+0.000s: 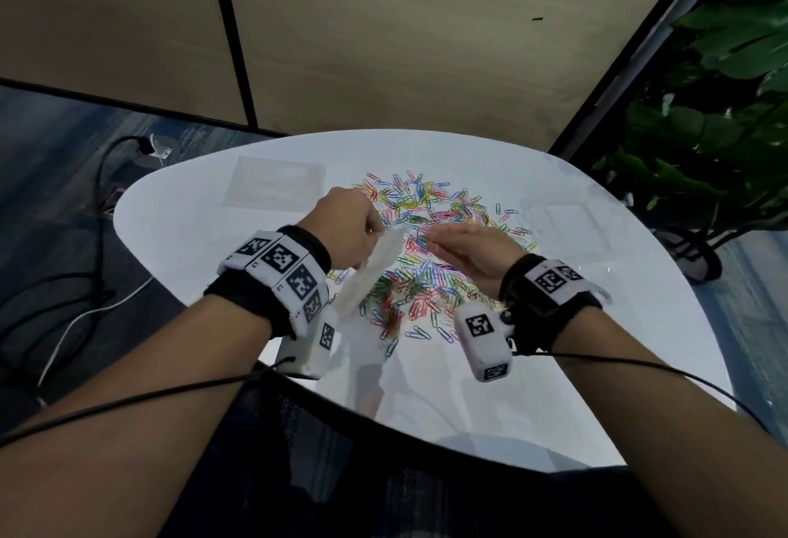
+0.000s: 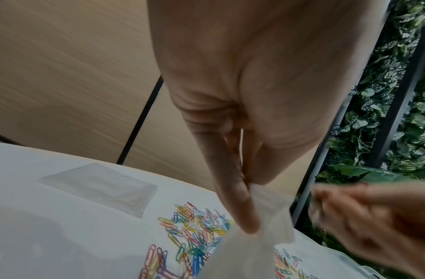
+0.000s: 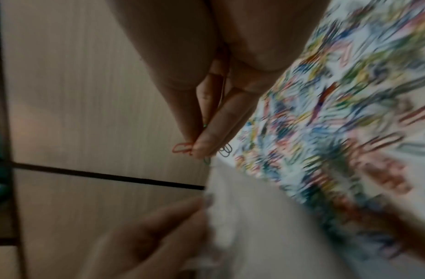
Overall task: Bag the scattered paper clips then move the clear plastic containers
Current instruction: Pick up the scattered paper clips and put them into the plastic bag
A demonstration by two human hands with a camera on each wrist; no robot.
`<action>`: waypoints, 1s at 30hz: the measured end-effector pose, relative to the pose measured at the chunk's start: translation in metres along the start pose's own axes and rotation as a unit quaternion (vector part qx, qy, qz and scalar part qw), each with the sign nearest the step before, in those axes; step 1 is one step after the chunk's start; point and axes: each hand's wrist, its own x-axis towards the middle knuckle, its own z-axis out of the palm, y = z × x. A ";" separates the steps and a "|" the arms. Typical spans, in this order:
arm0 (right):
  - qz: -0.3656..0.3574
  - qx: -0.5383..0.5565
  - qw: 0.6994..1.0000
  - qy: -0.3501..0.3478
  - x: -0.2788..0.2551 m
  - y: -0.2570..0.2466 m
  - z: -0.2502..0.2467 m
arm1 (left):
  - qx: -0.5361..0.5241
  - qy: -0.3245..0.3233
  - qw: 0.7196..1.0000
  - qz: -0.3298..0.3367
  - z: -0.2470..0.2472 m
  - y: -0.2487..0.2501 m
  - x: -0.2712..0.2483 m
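No words, brands or numbers can be read anywhere here. The white wristbands (image 1: 286, 271) carry only black-and-white square code markers. The tiny characters printed beside those markers are too small to tell.

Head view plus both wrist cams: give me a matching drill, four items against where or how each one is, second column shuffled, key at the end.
Column 1
1. left hand
2. right hand
3. flat clear bag
4. clear plastic container

Column 2
A. lies on the white table at its far left, beside the clip pile
B. pinches a few paper clips at its fingertips
C. holds up the thin plastic bag by its top edge
D. sits on the table to the right of the scattered paper clips

Pairs: 1-C, 2-B, 3-A, 4-D
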 end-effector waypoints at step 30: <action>0.006 -0.655 0.755 0.010 0.008 0.100 -0.039 | -0.083 0.046 0.994 -0.062 -0.001 -0.005 0.008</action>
